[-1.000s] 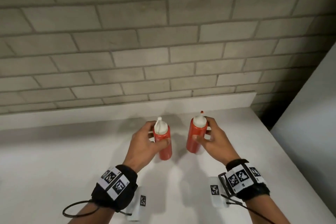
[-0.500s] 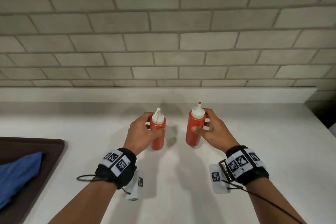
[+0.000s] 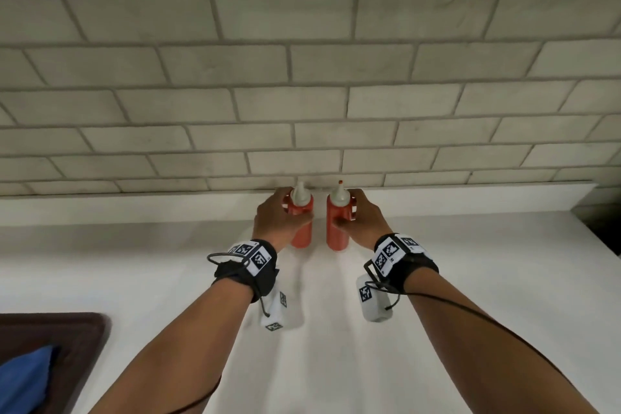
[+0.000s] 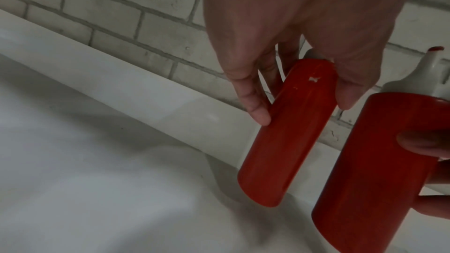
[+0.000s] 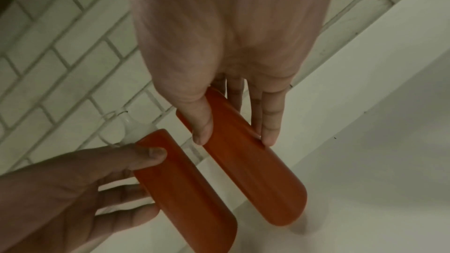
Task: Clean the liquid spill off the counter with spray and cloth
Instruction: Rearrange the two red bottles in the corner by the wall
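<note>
Two red squeeze bottles with white nozzle caps stand upright side by side near the back ledge of the white counter (image 3: 470,296). My left hand (image 3: 279,218) grips the left bottle (image 3: 301,232) near its top, thumb and fingers around it (image 4: 287,141). My right hand (image 3: 363,215) grips the right bottle (image 3: 337,235), which has a red tip, in the same way (image 5: 255,176). Whether their bases touch the counter I cannot tell. A blue cloth (image 3: 23,376) lies at the lower left.
The blue cloth sits in a dark brown tray (image 3: 84,339) at the counter's left front. A low white ledge (image 3: 134,208) and a brick-tiled wall (image 3: 302,94) close off the back. The counter ends at the right, by a dark gap (image 3: 601,225).
Both hands have carried the bottles away from me to the back ledge and closer together. The view has swung left, so the tray and cloth now show.
</note>
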A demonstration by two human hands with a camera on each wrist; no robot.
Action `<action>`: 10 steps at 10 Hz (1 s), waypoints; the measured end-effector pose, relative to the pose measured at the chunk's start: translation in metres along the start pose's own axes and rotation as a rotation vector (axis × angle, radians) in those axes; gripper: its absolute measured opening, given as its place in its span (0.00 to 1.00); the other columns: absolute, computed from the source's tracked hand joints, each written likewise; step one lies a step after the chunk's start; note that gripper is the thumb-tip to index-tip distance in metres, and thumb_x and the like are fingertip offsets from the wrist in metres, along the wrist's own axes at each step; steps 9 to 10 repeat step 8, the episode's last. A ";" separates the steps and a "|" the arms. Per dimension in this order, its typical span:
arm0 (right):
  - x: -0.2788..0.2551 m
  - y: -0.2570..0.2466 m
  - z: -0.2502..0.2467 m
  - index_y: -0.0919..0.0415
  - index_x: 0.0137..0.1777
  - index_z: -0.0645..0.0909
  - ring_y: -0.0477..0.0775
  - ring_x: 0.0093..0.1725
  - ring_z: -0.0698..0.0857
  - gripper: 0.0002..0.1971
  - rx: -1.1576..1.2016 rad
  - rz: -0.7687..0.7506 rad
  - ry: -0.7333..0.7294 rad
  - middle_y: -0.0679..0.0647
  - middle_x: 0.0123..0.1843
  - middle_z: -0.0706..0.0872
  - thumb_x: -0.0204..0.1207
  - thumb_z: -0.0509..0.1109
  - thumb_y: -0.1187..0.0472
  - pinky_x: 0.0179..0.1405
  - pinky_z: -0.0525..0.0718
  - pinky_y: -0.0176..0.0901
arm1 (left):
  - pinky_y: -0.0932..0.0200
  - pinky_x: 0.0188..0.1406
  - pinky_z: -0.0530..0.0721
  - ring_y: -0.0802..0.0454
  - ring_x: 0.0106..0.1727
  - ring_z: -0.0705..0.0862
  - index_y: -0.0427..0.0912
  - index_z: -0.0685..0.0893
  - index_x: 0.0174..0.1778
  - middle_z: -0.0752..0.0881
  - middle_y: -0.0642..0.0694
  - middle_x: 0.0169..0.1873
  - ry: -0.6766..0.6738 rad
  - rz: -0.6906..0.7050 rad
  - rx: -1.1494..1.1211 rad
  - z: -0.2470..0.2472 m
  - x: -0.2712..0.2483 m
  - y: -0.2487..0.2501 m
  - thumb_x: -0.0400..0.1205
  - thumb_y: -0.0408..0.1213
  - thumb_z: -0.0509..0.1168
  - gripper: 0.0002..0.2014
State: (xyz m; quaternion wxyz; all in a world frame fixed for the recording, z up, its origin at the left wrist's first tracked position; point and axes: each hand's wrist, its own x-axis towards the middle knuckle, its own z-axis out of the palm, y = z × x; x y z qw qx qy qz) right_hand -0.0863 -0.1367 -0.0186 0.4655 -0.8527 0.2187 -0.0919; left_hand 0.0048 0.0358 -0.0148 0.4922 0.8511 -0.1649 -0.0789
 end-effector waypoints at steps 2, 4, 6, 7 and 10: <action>0.028 -0.002 0.003 0.58 0.69 0.70 0.60 0.58 0.83 0.28 -0.065 0.002 0.028 0.58 0.60 0.85 0.71 0.75 0.59 0.58 0.81 0.53 | 0.55 0.52 0.84 0.52 0.50 0.88 0.54 0.85 0.59 0.88 0.57 0.47 -0.007 0.003 0.006 0.017 0.024 0.007 0.67 0.46 0.79 0.23; 0.043 -0.002 0.009 0.59 0.67 0.74 0.59 0.56 0.84 0.26 -0.094 -0.004 0.054 0.56 0.58 0.86 0.69 0.76 0.58 0.56 0.81 0.50 | 0.59 0.48 0.78 0.54 0.46 0.85 0.53 0.86 0.58 0.87 0.57 0.45 -0.026 -0.016 0.002 0.028 0.030 0.009 0.68 0.45 0.79 0.22; 0.050 0.005 0.020 0.54 0.64 0.76 0.54 0.53 0.85 0.26 -0.107 0.000 0.084 0.51 0.55 0.86 0.66 0.74 0.50 0.52 0.83 0.48 | 0.56 0.49 0.80 0.47 0.52 0.88 0.55 0.84 0.61 0.89 0.52 0.50 -0.044 -0.059 0.006 0.035 0.030 0.005 0.70 0.42 0.77 0.23; 0.052 0.008 0.020 0.54 0.66 0.75 0.55 0.54 0.85 0.27 -0.078 0.016 0.059 0.52 0.56 0.86 0.66 0.75 0.53 0.54 0.83 0.50 | 0.49 0.58 0.84 0.43 0.58 0.87 0.56 0.82 0.64 0.90 0.49 0.55 -0.058 -0.054 0.017 0.035 0.032 0.005 0.70 0.44 0.75 0.25; 0.048 0.017 0.019 0.55 0.73 0.69 0.56 0.62 0.81 0.36 -0.039 0.042 0.011 0.55 0.64 0.82 0.64 0.78 0.55 0.61 0.80 0.53 | 0.48 0.66 0.80 0.43 0.67 0.83 0.53 0.73 0.77 0.85 0.47 0.67 -0.087 -0.068 0.010 0.035 0.031 -0.001 0.70 0.41 0.78 0.38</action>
